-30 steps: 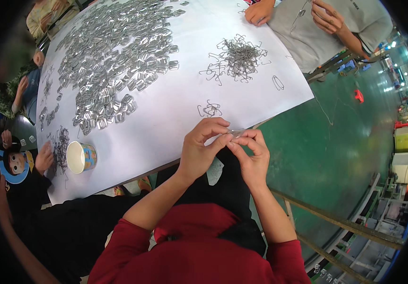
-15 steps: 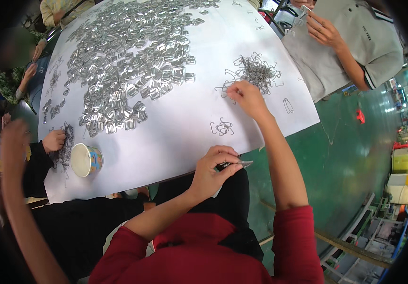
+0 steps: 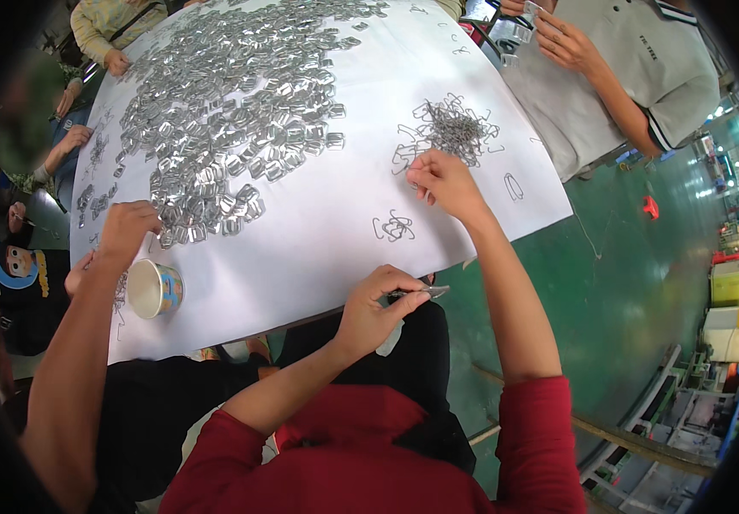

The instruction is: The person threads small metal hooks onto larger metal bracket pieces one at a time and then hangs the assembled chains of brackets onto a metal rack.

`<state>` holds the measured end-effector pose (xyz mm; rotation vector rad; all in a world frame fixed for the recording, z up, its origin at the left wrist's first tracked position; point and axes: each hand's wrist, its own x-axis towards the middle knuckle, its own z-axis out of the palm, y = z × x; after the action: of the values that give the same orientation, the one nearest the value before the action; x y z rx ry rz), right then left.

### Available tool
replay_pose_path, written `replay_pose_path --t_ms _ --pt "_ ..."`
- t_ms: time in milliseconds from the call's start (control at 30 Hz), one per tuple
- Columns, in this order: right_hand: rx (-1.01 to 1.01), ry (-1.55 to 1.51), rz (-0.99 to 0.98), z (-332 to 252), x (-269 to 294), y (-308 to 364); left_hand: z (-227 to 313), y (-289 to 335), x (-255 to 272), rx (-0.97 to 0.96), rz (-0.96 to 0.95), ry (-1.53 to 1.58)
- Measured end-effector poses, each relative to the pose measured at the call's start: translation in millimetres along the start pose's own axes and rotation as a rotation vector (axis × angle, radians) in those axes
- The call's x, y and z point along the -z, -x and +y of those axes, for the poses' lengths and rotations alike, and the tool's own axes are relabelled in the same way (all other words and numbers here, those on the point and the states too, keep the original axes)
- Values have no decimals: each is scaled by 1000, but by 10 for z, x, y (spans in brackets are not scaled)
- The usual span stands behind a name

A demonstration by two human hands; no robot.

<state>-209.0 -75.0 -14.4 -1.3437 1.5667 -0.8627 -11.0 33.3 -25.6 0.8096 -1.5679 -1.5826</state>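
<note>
My left hand (image 3: pixel 373 313) is closed in a pinch just off the near edge of the white-covered table (image 3: pixel 301 248). Between its thumb and fingers sits a small shiny metal piece (image 3: pixel 436 292), its tip poking out to the right. My right hand (image 3: pixel 446 184) hovers at the near side of a tangled pile of bent wire hooks (image 3: pixel 459 128). Thumb and fingertips are pressed together there; whatever they hold is too small or hidden to make out. A smaller cluster of wire hooks (image 3: pixel 396 226) lies between my two hands on the table.
A broad heap of shiny metal pieces (image 3: pixel 232 111) covers the table's left and far part. At the near left stands a paper cup (image 3: pixel 154 289). A co-worker's hand (image 3: pixel 129 230) reaches to the heap's near edge; another person (image 3: pixel 618 77) sits at the right.
My right hand has drawn back slightly from the hook pile, while my left keeps its pinch on the metal piece. The co-worker's arm on the left has swung in to the heap.
</note>
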Motion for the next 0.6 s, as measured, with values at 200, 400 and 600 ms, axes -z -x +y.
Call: replay_pose_path --t_ms 200,400,600 --pt "-79 -380 141 -416 36 1133 80 22 9 -11 55 13" --pt "55 -592 293 -340 -222 1808 134 -7 -78 -40 38 8" --pt "24 -494 432 -318 -382 1751 97 18 -52 -78 73 18"
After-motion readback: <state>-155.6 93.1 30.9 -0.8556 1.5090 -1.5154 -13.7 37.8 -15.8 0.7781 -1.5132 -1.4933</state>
